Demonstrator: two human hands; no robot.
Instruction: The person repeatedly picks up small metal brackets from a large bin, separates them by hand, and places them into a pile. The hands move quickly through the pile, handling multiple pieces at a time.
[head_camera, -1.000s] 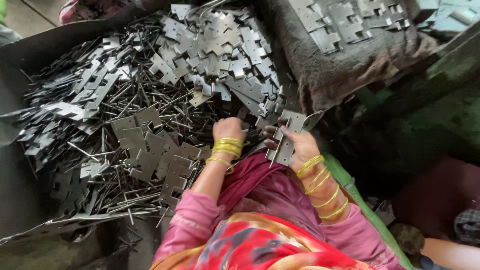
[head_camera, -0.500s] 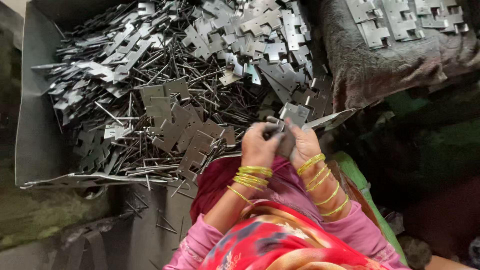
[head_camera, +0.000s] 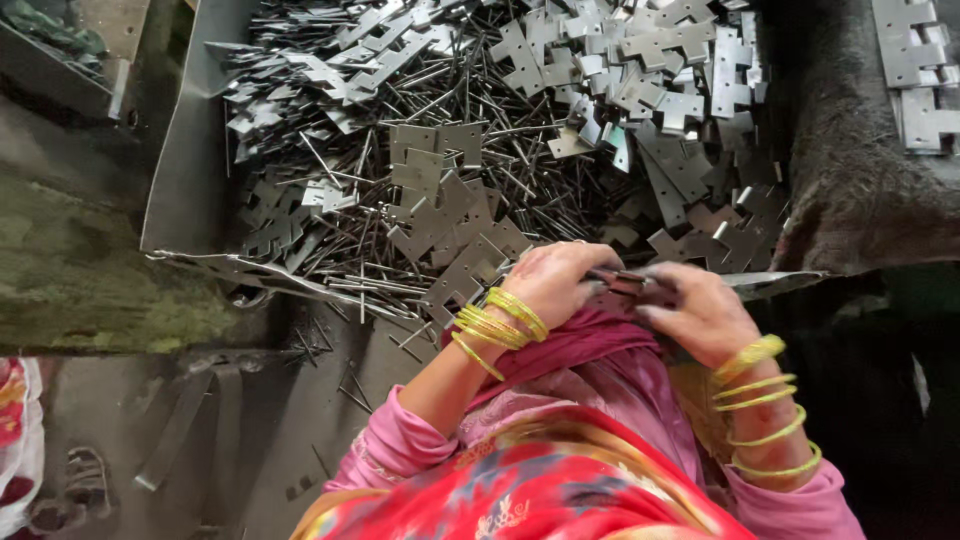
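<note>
Nearest to us we see pink sleeves (head_camera: 400, 440) and a red patterned garment (head_camera: 540, 490) over the lap, with yellow bangles (head_camera: 495, 320) on both wrists. Just beyond, at the near edge of the tray, our left hand (head_camera: 555, 285) and right hand (head_camera: 700, 315) meet. Both are curled, the fingers pinching a small grey notched metal plate (head_camera: 625, 285) between them; most of this plate is covered by the fingers, so we cannot tell its full outline. It sits just above the lap, close to the tray's near lip.

Farther away lies a wide grey sheet-metal tray (head_camera: 185, 200), its left wall upright and its near edge bent. The tray holds a heap of flat grey notched metal plates (head_camera: 440, 190) mixed with thin straight steel pins (head_camera: 470, 110). Some pins (head_camera: 345, 385) lie scattered on the dark floor near the tray's left corner.

To the right, well apart from the hands, a dark rough cloth (head_camera: 850, 170) carries more light grey notched plates (head_camera: 915, 70) at the far right.
</note>
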